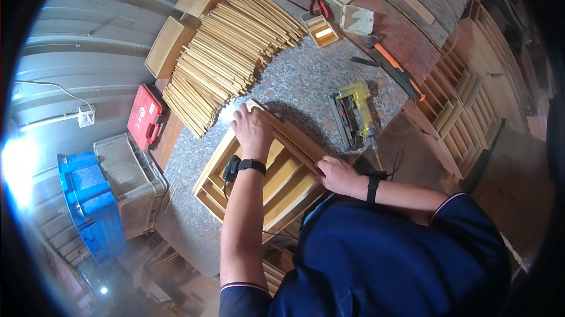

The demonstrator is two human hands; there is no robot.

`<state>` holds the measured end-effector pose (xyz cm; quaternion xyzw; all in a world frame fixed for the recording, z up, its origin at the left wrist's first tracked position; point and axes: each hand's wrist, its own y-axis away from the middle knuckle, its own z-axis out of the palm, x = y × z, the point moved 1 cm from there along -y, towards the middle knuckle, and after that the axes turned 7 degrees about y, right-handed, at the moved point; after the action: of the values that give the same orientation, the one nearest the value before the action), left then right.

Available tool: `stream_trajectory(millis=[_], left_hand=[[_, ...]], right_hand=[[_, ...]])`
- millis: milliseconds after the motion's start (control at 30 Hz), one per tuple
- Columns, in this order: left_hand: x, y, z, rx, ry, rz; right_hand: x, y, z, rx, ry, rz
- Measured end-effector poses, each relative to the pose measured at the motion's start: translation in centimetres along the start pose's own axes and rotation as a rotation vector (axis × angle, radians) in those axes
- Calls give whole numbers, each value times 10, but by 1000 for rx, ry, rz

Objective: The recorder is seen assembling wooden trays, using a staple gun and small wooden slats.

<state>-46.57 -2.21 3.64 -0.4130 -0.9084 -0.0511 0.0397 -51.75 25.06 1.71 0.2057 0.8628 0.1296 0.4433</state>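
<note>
A light wooden tray with long parallel dividers lies on the speckled stone tabletop, close to my body. My left hand is closed over its far corner, fingers bent across the edge. At the other end of that same long side, my right hand is closed in a fist-like grip. The wooden side between the hands looks darker than the rest; whether it is a separate strip I cannot tell. Both wrists wear dark bands, and a small black device sits at the left one.
Many thin wooden sticks lie in a row at the far left. A yellow and black nail gun rests right of the tray, near an orange-handled hammer. Left stand a red case and a blue crate. Slatted wooden trays stack at right.
</note>
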Motion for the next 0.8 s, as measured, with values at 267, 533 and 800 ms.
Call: stream_trajectory(millis=[267,533,800], left_hand=[[39,86,-5,-399,332,752],[41,94,3,-344,335,834],[43,101,10,-408,328,845]], right_hand=[[22,-4,-27,22,9,-30],[106,-34,-105,687,177,434],[100,-63,-103,209,-561,435]])
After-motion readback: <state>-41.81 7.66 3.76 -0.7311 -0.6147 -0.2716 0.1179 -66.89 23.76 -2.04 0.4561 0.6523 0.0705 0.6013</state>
